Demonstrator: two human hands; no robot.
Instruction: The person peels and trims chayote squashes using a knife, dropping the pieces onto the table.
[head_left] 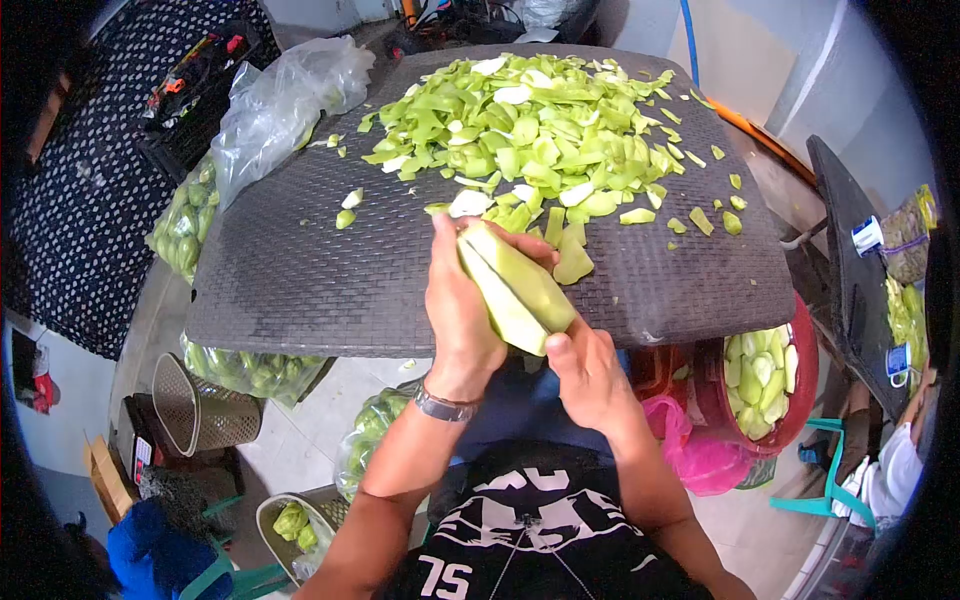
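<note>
In front of my chest, over the near edge of the table, I hold a pale green peeled vegetable that looks like a chayote (522, 290). A dark lengthwise groove runs between its two long halves. My left hand (462, 300), with a watch on its wrist, wraps its left side and far end. Around the near right end close the fingers and thumb of my right hand (590, 378). No knife or peeler shows; parts of the fingers are hidden behind the vegetable. Just beyond my hands spreads a big heap of green peelings (530, 130).
The dark woven-pattern table (300, 260) carries scattered peel bits. Right of my legs stands a red tub (808, 370) of peeled vegetables beside a pink bag (690, 450). At left are bags of green vegetables (185, 225) and a wicker-look bin (205, 405). Another person (895, 475) sits far right.
</note>
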